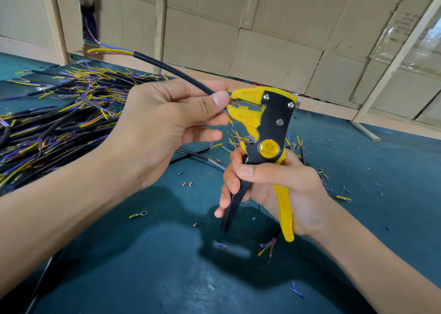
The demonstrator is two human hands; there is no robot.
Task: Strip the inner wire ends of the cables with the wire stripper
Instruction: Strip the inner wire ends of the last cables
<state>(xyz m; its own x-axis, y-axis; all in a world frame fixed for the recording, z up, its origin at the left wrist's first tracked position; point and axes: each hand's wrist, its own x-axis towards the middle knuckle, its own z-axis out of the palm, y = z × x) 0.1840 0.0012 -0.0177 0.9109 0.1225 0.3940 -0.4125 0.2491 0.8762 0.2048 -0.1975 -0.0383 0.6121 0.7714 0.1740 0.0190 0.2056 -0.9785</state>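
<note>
My left hand (171,120) pinches a black cable (167,67) near its end, thumb on top. The cable's far end sticks up to the upper left with yellow, blue and brown inner wires bared. At the near end a red-brown inner wire lies between the yellow jaws of the wire stripper (265,127); the blue and yellow wires bend down below the jaws. My right hand (269,182) grips the stripper's black and yellow handles, which stand apart. The jaws are slightly open.
A large pile of black cables (55,117) with coloured wire ends covers the left of the green table (167,266). Insulation scraps and a small ring terminal (139,214) lie scattered on it. Cardboard boxes (262,31) line the back edge.
</note>
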